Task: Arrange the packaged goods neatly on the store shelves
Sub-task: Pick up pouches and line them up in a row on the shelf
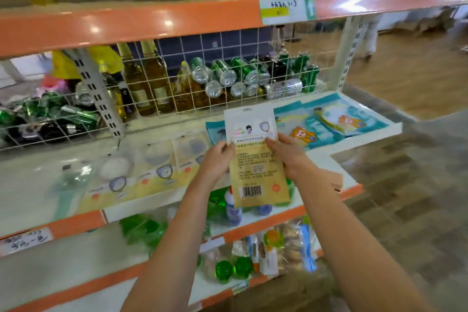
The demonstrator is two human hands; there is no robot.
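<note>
On the far left, behind a white wire mesh panel (177,76), glossy green cans and dark bottles lie heaped, then tall amber glass bottles (148,76) stand upright, and further right shiny green cans (228,75) lie on their sides with their silver ends facing out. In front of the mesh, the white middle shelf (30,185) carries a row of flat, pale yellow plastic pouches (152,172) lying side by side, each with a round clear window; they look soft and blurred. The left hand (217,159) reaches up from the near edge with the forearm straight, its fingers and thumb pinching the left edge of a flat rectangular pouch (258,159). This pouch is held upright above the middle shelf, white at the top with small cartoon figures, tan below with printed text and a barcode near the bottom. The right hand (288,154) grips its right edge, thumb across the front and fingers curled behind. To the right, teal cartoon-printed packets (354,119) lie flat on the far right end of the shelf. Below, green translucent packs and bagged snacks fill the lower shelves, edged with orange strips
</note>
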